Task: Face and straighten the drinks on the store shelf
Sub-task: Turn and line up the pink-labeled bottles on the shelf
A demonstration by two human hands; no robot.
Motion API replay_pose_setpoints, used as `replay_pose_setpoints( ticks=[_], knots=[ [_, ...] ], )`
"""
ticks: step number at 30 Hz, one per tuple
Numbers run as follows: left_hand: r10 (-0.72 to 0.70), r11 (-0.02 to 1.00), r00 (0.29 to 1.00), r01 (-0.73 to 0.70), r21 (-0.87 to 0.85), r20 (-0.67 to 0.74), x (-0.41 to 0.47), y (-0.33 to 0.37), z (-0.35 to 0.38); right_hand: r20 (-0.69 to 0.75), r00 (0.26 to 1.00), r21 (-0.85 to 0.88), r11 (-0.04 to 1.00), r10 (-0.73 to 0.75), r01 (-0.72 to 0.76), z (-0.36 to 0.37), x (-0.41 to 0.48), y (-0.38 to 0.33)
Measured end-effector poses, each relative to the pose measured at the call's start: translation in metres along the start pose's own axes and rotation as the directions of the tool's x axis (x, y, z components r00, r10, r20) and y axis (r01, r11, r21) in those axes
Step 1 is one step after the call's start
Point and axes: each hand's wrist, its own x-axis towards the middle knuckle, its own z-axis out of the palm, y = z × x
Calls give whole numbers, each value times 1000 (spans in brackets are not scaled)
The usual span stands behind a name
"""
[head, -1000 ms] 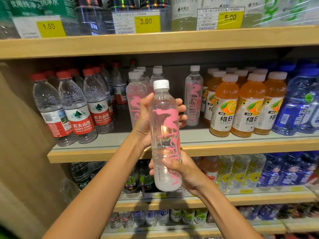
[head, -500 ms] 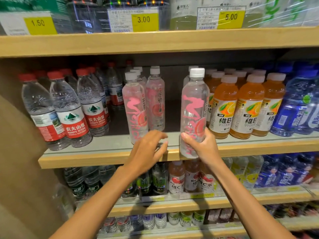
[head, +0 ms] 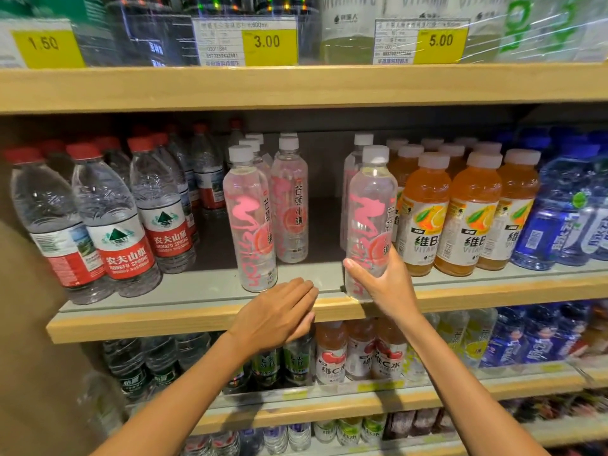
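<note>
**Pink-script bottle at the shelf front, gripped low**

Across the middle of the frame: wood-lipped shelf (head: 164, 320), packed from the left with red-capped Nongfu Spring waters (head: 115, 225), clear pink-script bottles, orange vitamin drinks (head: 424, 218) and blue bottles (head: 552, 218) at the right edge. Open gap in the pink rows just right of centre.

On that gap's right side, upright at the shelf's front edge and just beside the orange row: the pink-script bottle (head: 370, 205), script turned outward. Clasped round its lower part by the right hand (head: 385, 284), thumb across its left side.

Left hand (head: 279, 314) below centre, holding nothing, fingers straight and together, lying over the shelf lip.

Looks full, so probably moderately heavy and steady on its base. Thin, smooth plastic: likely a little slick, yielding under a squeeze, not fragile. Best held round the lower or middle body for sliding and turning, not by the cap, to avoid tipping it into neighbours.

Second pink-script bottle (head: 250, 218) at the gap's left front, seemingly a fair line to match.
</note>
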Motion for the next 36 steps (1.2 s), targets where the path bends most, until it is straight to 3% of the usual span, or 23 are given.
replay_pose_setpoints(
  ticks=[5,12,29,33,36],
  knots=[
    [-11,1000,1000,11,-4,-3,0,0,0,-105,994,-100,995,15,-25,-1,-6,0],
    [-12,1000,1000,12,-1,-5,0,1,-1,-336,932,-336,942,-138,18,0,-19,-1],
    [-57,998,998,57,-1,3,3,4,-7,-318,948,-532,826,7,-185,28,39,-3],
    [-122,992,992,123,-24,4,4,10,-22,-276,960,-566,799,52,-206,29,46,-4],
    [-253,967,959,246,-73,-124,-16,14,-35,-304,952,-601,770,29,-215,31,40,-8]
  ],
)
